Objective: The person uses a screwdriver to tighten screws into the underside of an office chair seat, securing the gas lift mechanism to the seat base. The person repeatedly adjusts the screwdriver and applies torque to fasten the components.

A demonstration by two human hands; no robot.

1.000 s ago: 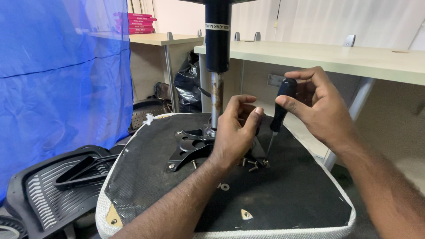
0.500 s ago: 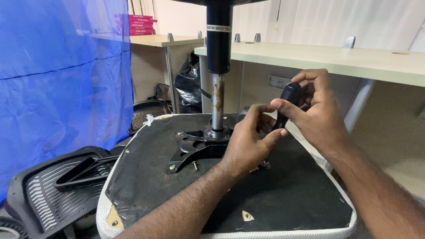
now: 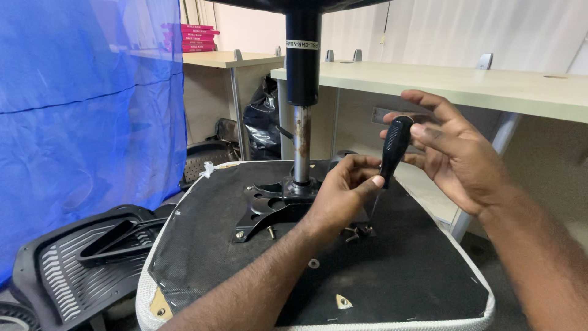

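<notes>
The screwdriver handle (image 3: pixel 395 147) is seen as smooth black plastic. The gas-lift shaft (image 3: pixel 301 144) is rusted metal. The seat underside (image 3: pixel 392 276) is covered in matt black cloth.

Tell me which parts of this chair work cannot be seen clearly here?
Head view only:
- Screwdriver tip: hidden behind the left hand.
- Screw being driven: covered by that hand.
- Chair base above the gas column: cut by the top edge.
- Right hand palm: turned away.
</notes>
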